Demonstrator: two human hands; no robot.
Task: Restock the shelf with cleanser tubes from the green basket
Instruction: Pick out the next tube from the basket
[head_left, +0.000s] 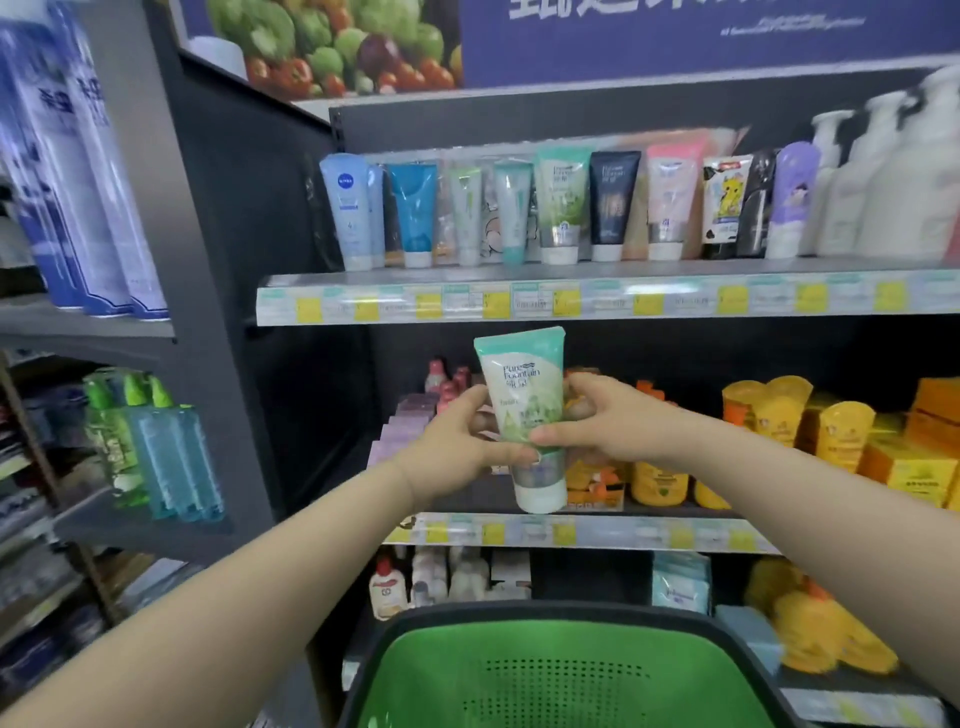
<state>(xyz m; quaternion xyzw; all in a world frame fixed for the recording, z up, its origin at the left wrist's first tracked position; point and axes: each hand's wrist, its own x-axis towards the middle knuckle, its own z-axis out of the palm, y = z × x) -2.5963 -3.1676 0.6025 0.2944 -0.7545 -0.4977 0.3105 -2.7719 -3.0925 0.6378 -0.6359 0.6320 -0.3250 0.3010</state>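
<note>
While the cleanser tube (522, 395) stands cap down in the air, the left hand (457, 441) and right hand (613, 431) grip its lower half, fingers curled round it from either side. Above the fingers runs the shelf (597, 304) of tubes; below them sits the green basket (467, 675).

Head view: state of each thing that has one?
cleanser tube: upright, cap down, held in mid-air.
left hand: grips the tube's left side.
right hand: grips the tube's right side.
green basket: below the hands, visible part shows no tubes.
shelf tubes: standing in a row, caps down.
</note>
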